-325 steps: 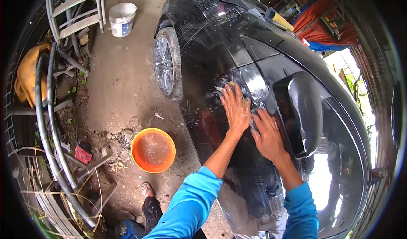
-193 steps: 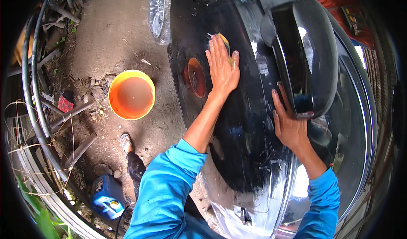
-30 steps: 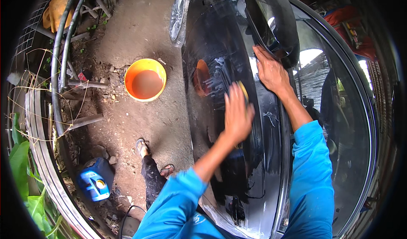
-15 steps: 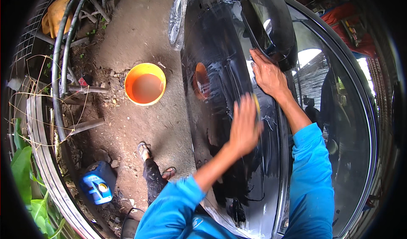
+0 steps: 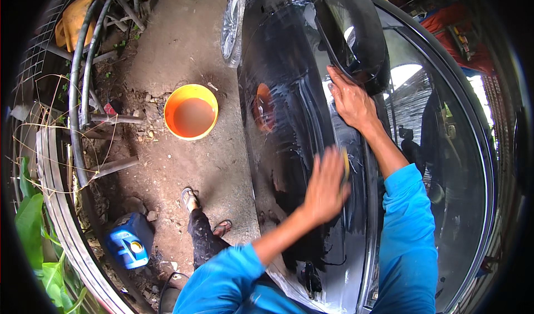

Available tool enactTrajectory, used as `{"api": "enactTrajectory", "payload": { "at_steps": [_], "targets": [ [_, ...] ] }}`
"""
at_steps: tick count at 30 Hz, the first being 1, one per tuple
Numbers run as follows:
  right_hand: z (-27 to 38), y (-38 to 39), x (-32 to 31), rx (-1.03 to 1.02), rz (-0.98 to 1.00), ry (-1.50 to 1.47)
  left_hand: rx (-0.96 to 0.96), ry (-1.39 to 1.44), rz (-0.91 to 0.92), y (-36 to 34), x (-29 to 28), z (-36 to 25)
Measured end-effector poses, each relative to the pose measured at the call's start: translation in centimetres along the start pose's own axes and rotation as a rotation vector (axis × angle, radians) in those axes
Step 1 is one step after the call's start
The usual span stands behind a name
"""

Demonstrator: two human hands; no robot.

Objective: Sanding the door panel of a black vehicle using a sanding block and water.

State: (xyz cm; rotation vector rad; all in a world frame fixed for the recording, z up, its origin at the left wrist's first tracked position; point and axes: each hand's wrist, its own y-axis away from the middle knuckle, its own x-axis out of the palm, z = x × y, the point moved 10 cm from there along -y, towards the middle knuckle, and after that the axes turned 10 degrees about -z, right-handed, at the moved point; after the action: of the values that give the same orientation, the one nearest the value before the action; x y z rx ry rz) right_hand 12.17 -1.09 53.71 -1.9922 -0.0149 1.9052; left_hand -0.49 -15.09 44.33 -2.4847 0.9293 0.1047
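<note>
My left hand, a little blurred, presses down on the wet black car door. A thin yellow edge of a flat pad shows beside its fingers; the rest of the pad is hidden under the hand. Whitish streaks and water run over the door panel around it. Resting flat on the upper door edge, my right hand has its fingers stretched out and holds nothing. Its fingertips lie just under the black side mirror, beside the window glass.
An orange bucket of murky brownish water stands on the ground to the left. Nearer lies a blue jerrycan. Bent metal tubes line the left side, and a plastic-wrapped wheel is at the car's far end.
My left hand has slid toward me and slightly right along the door with the pad beneath it. My right hand stays in place by the mirror.
</note>
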Motion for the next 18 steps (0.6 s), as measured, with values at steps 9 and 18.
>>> {"api": "enactTrajectory", "payload": {
  "at_steps": [9,18],
  "targets": [
    [3.7,-1.6,0.5,-0.058,-0.019,-0.081,-0.014,-0.166,-0.376,-16.9,-7.9,9.9],
    [1.0,-0.7,-0.6,-0.033,-0.020,-0.019,-0.032,0.022,-0.026,-1.5,-2.1,3.2]
  ]
}}
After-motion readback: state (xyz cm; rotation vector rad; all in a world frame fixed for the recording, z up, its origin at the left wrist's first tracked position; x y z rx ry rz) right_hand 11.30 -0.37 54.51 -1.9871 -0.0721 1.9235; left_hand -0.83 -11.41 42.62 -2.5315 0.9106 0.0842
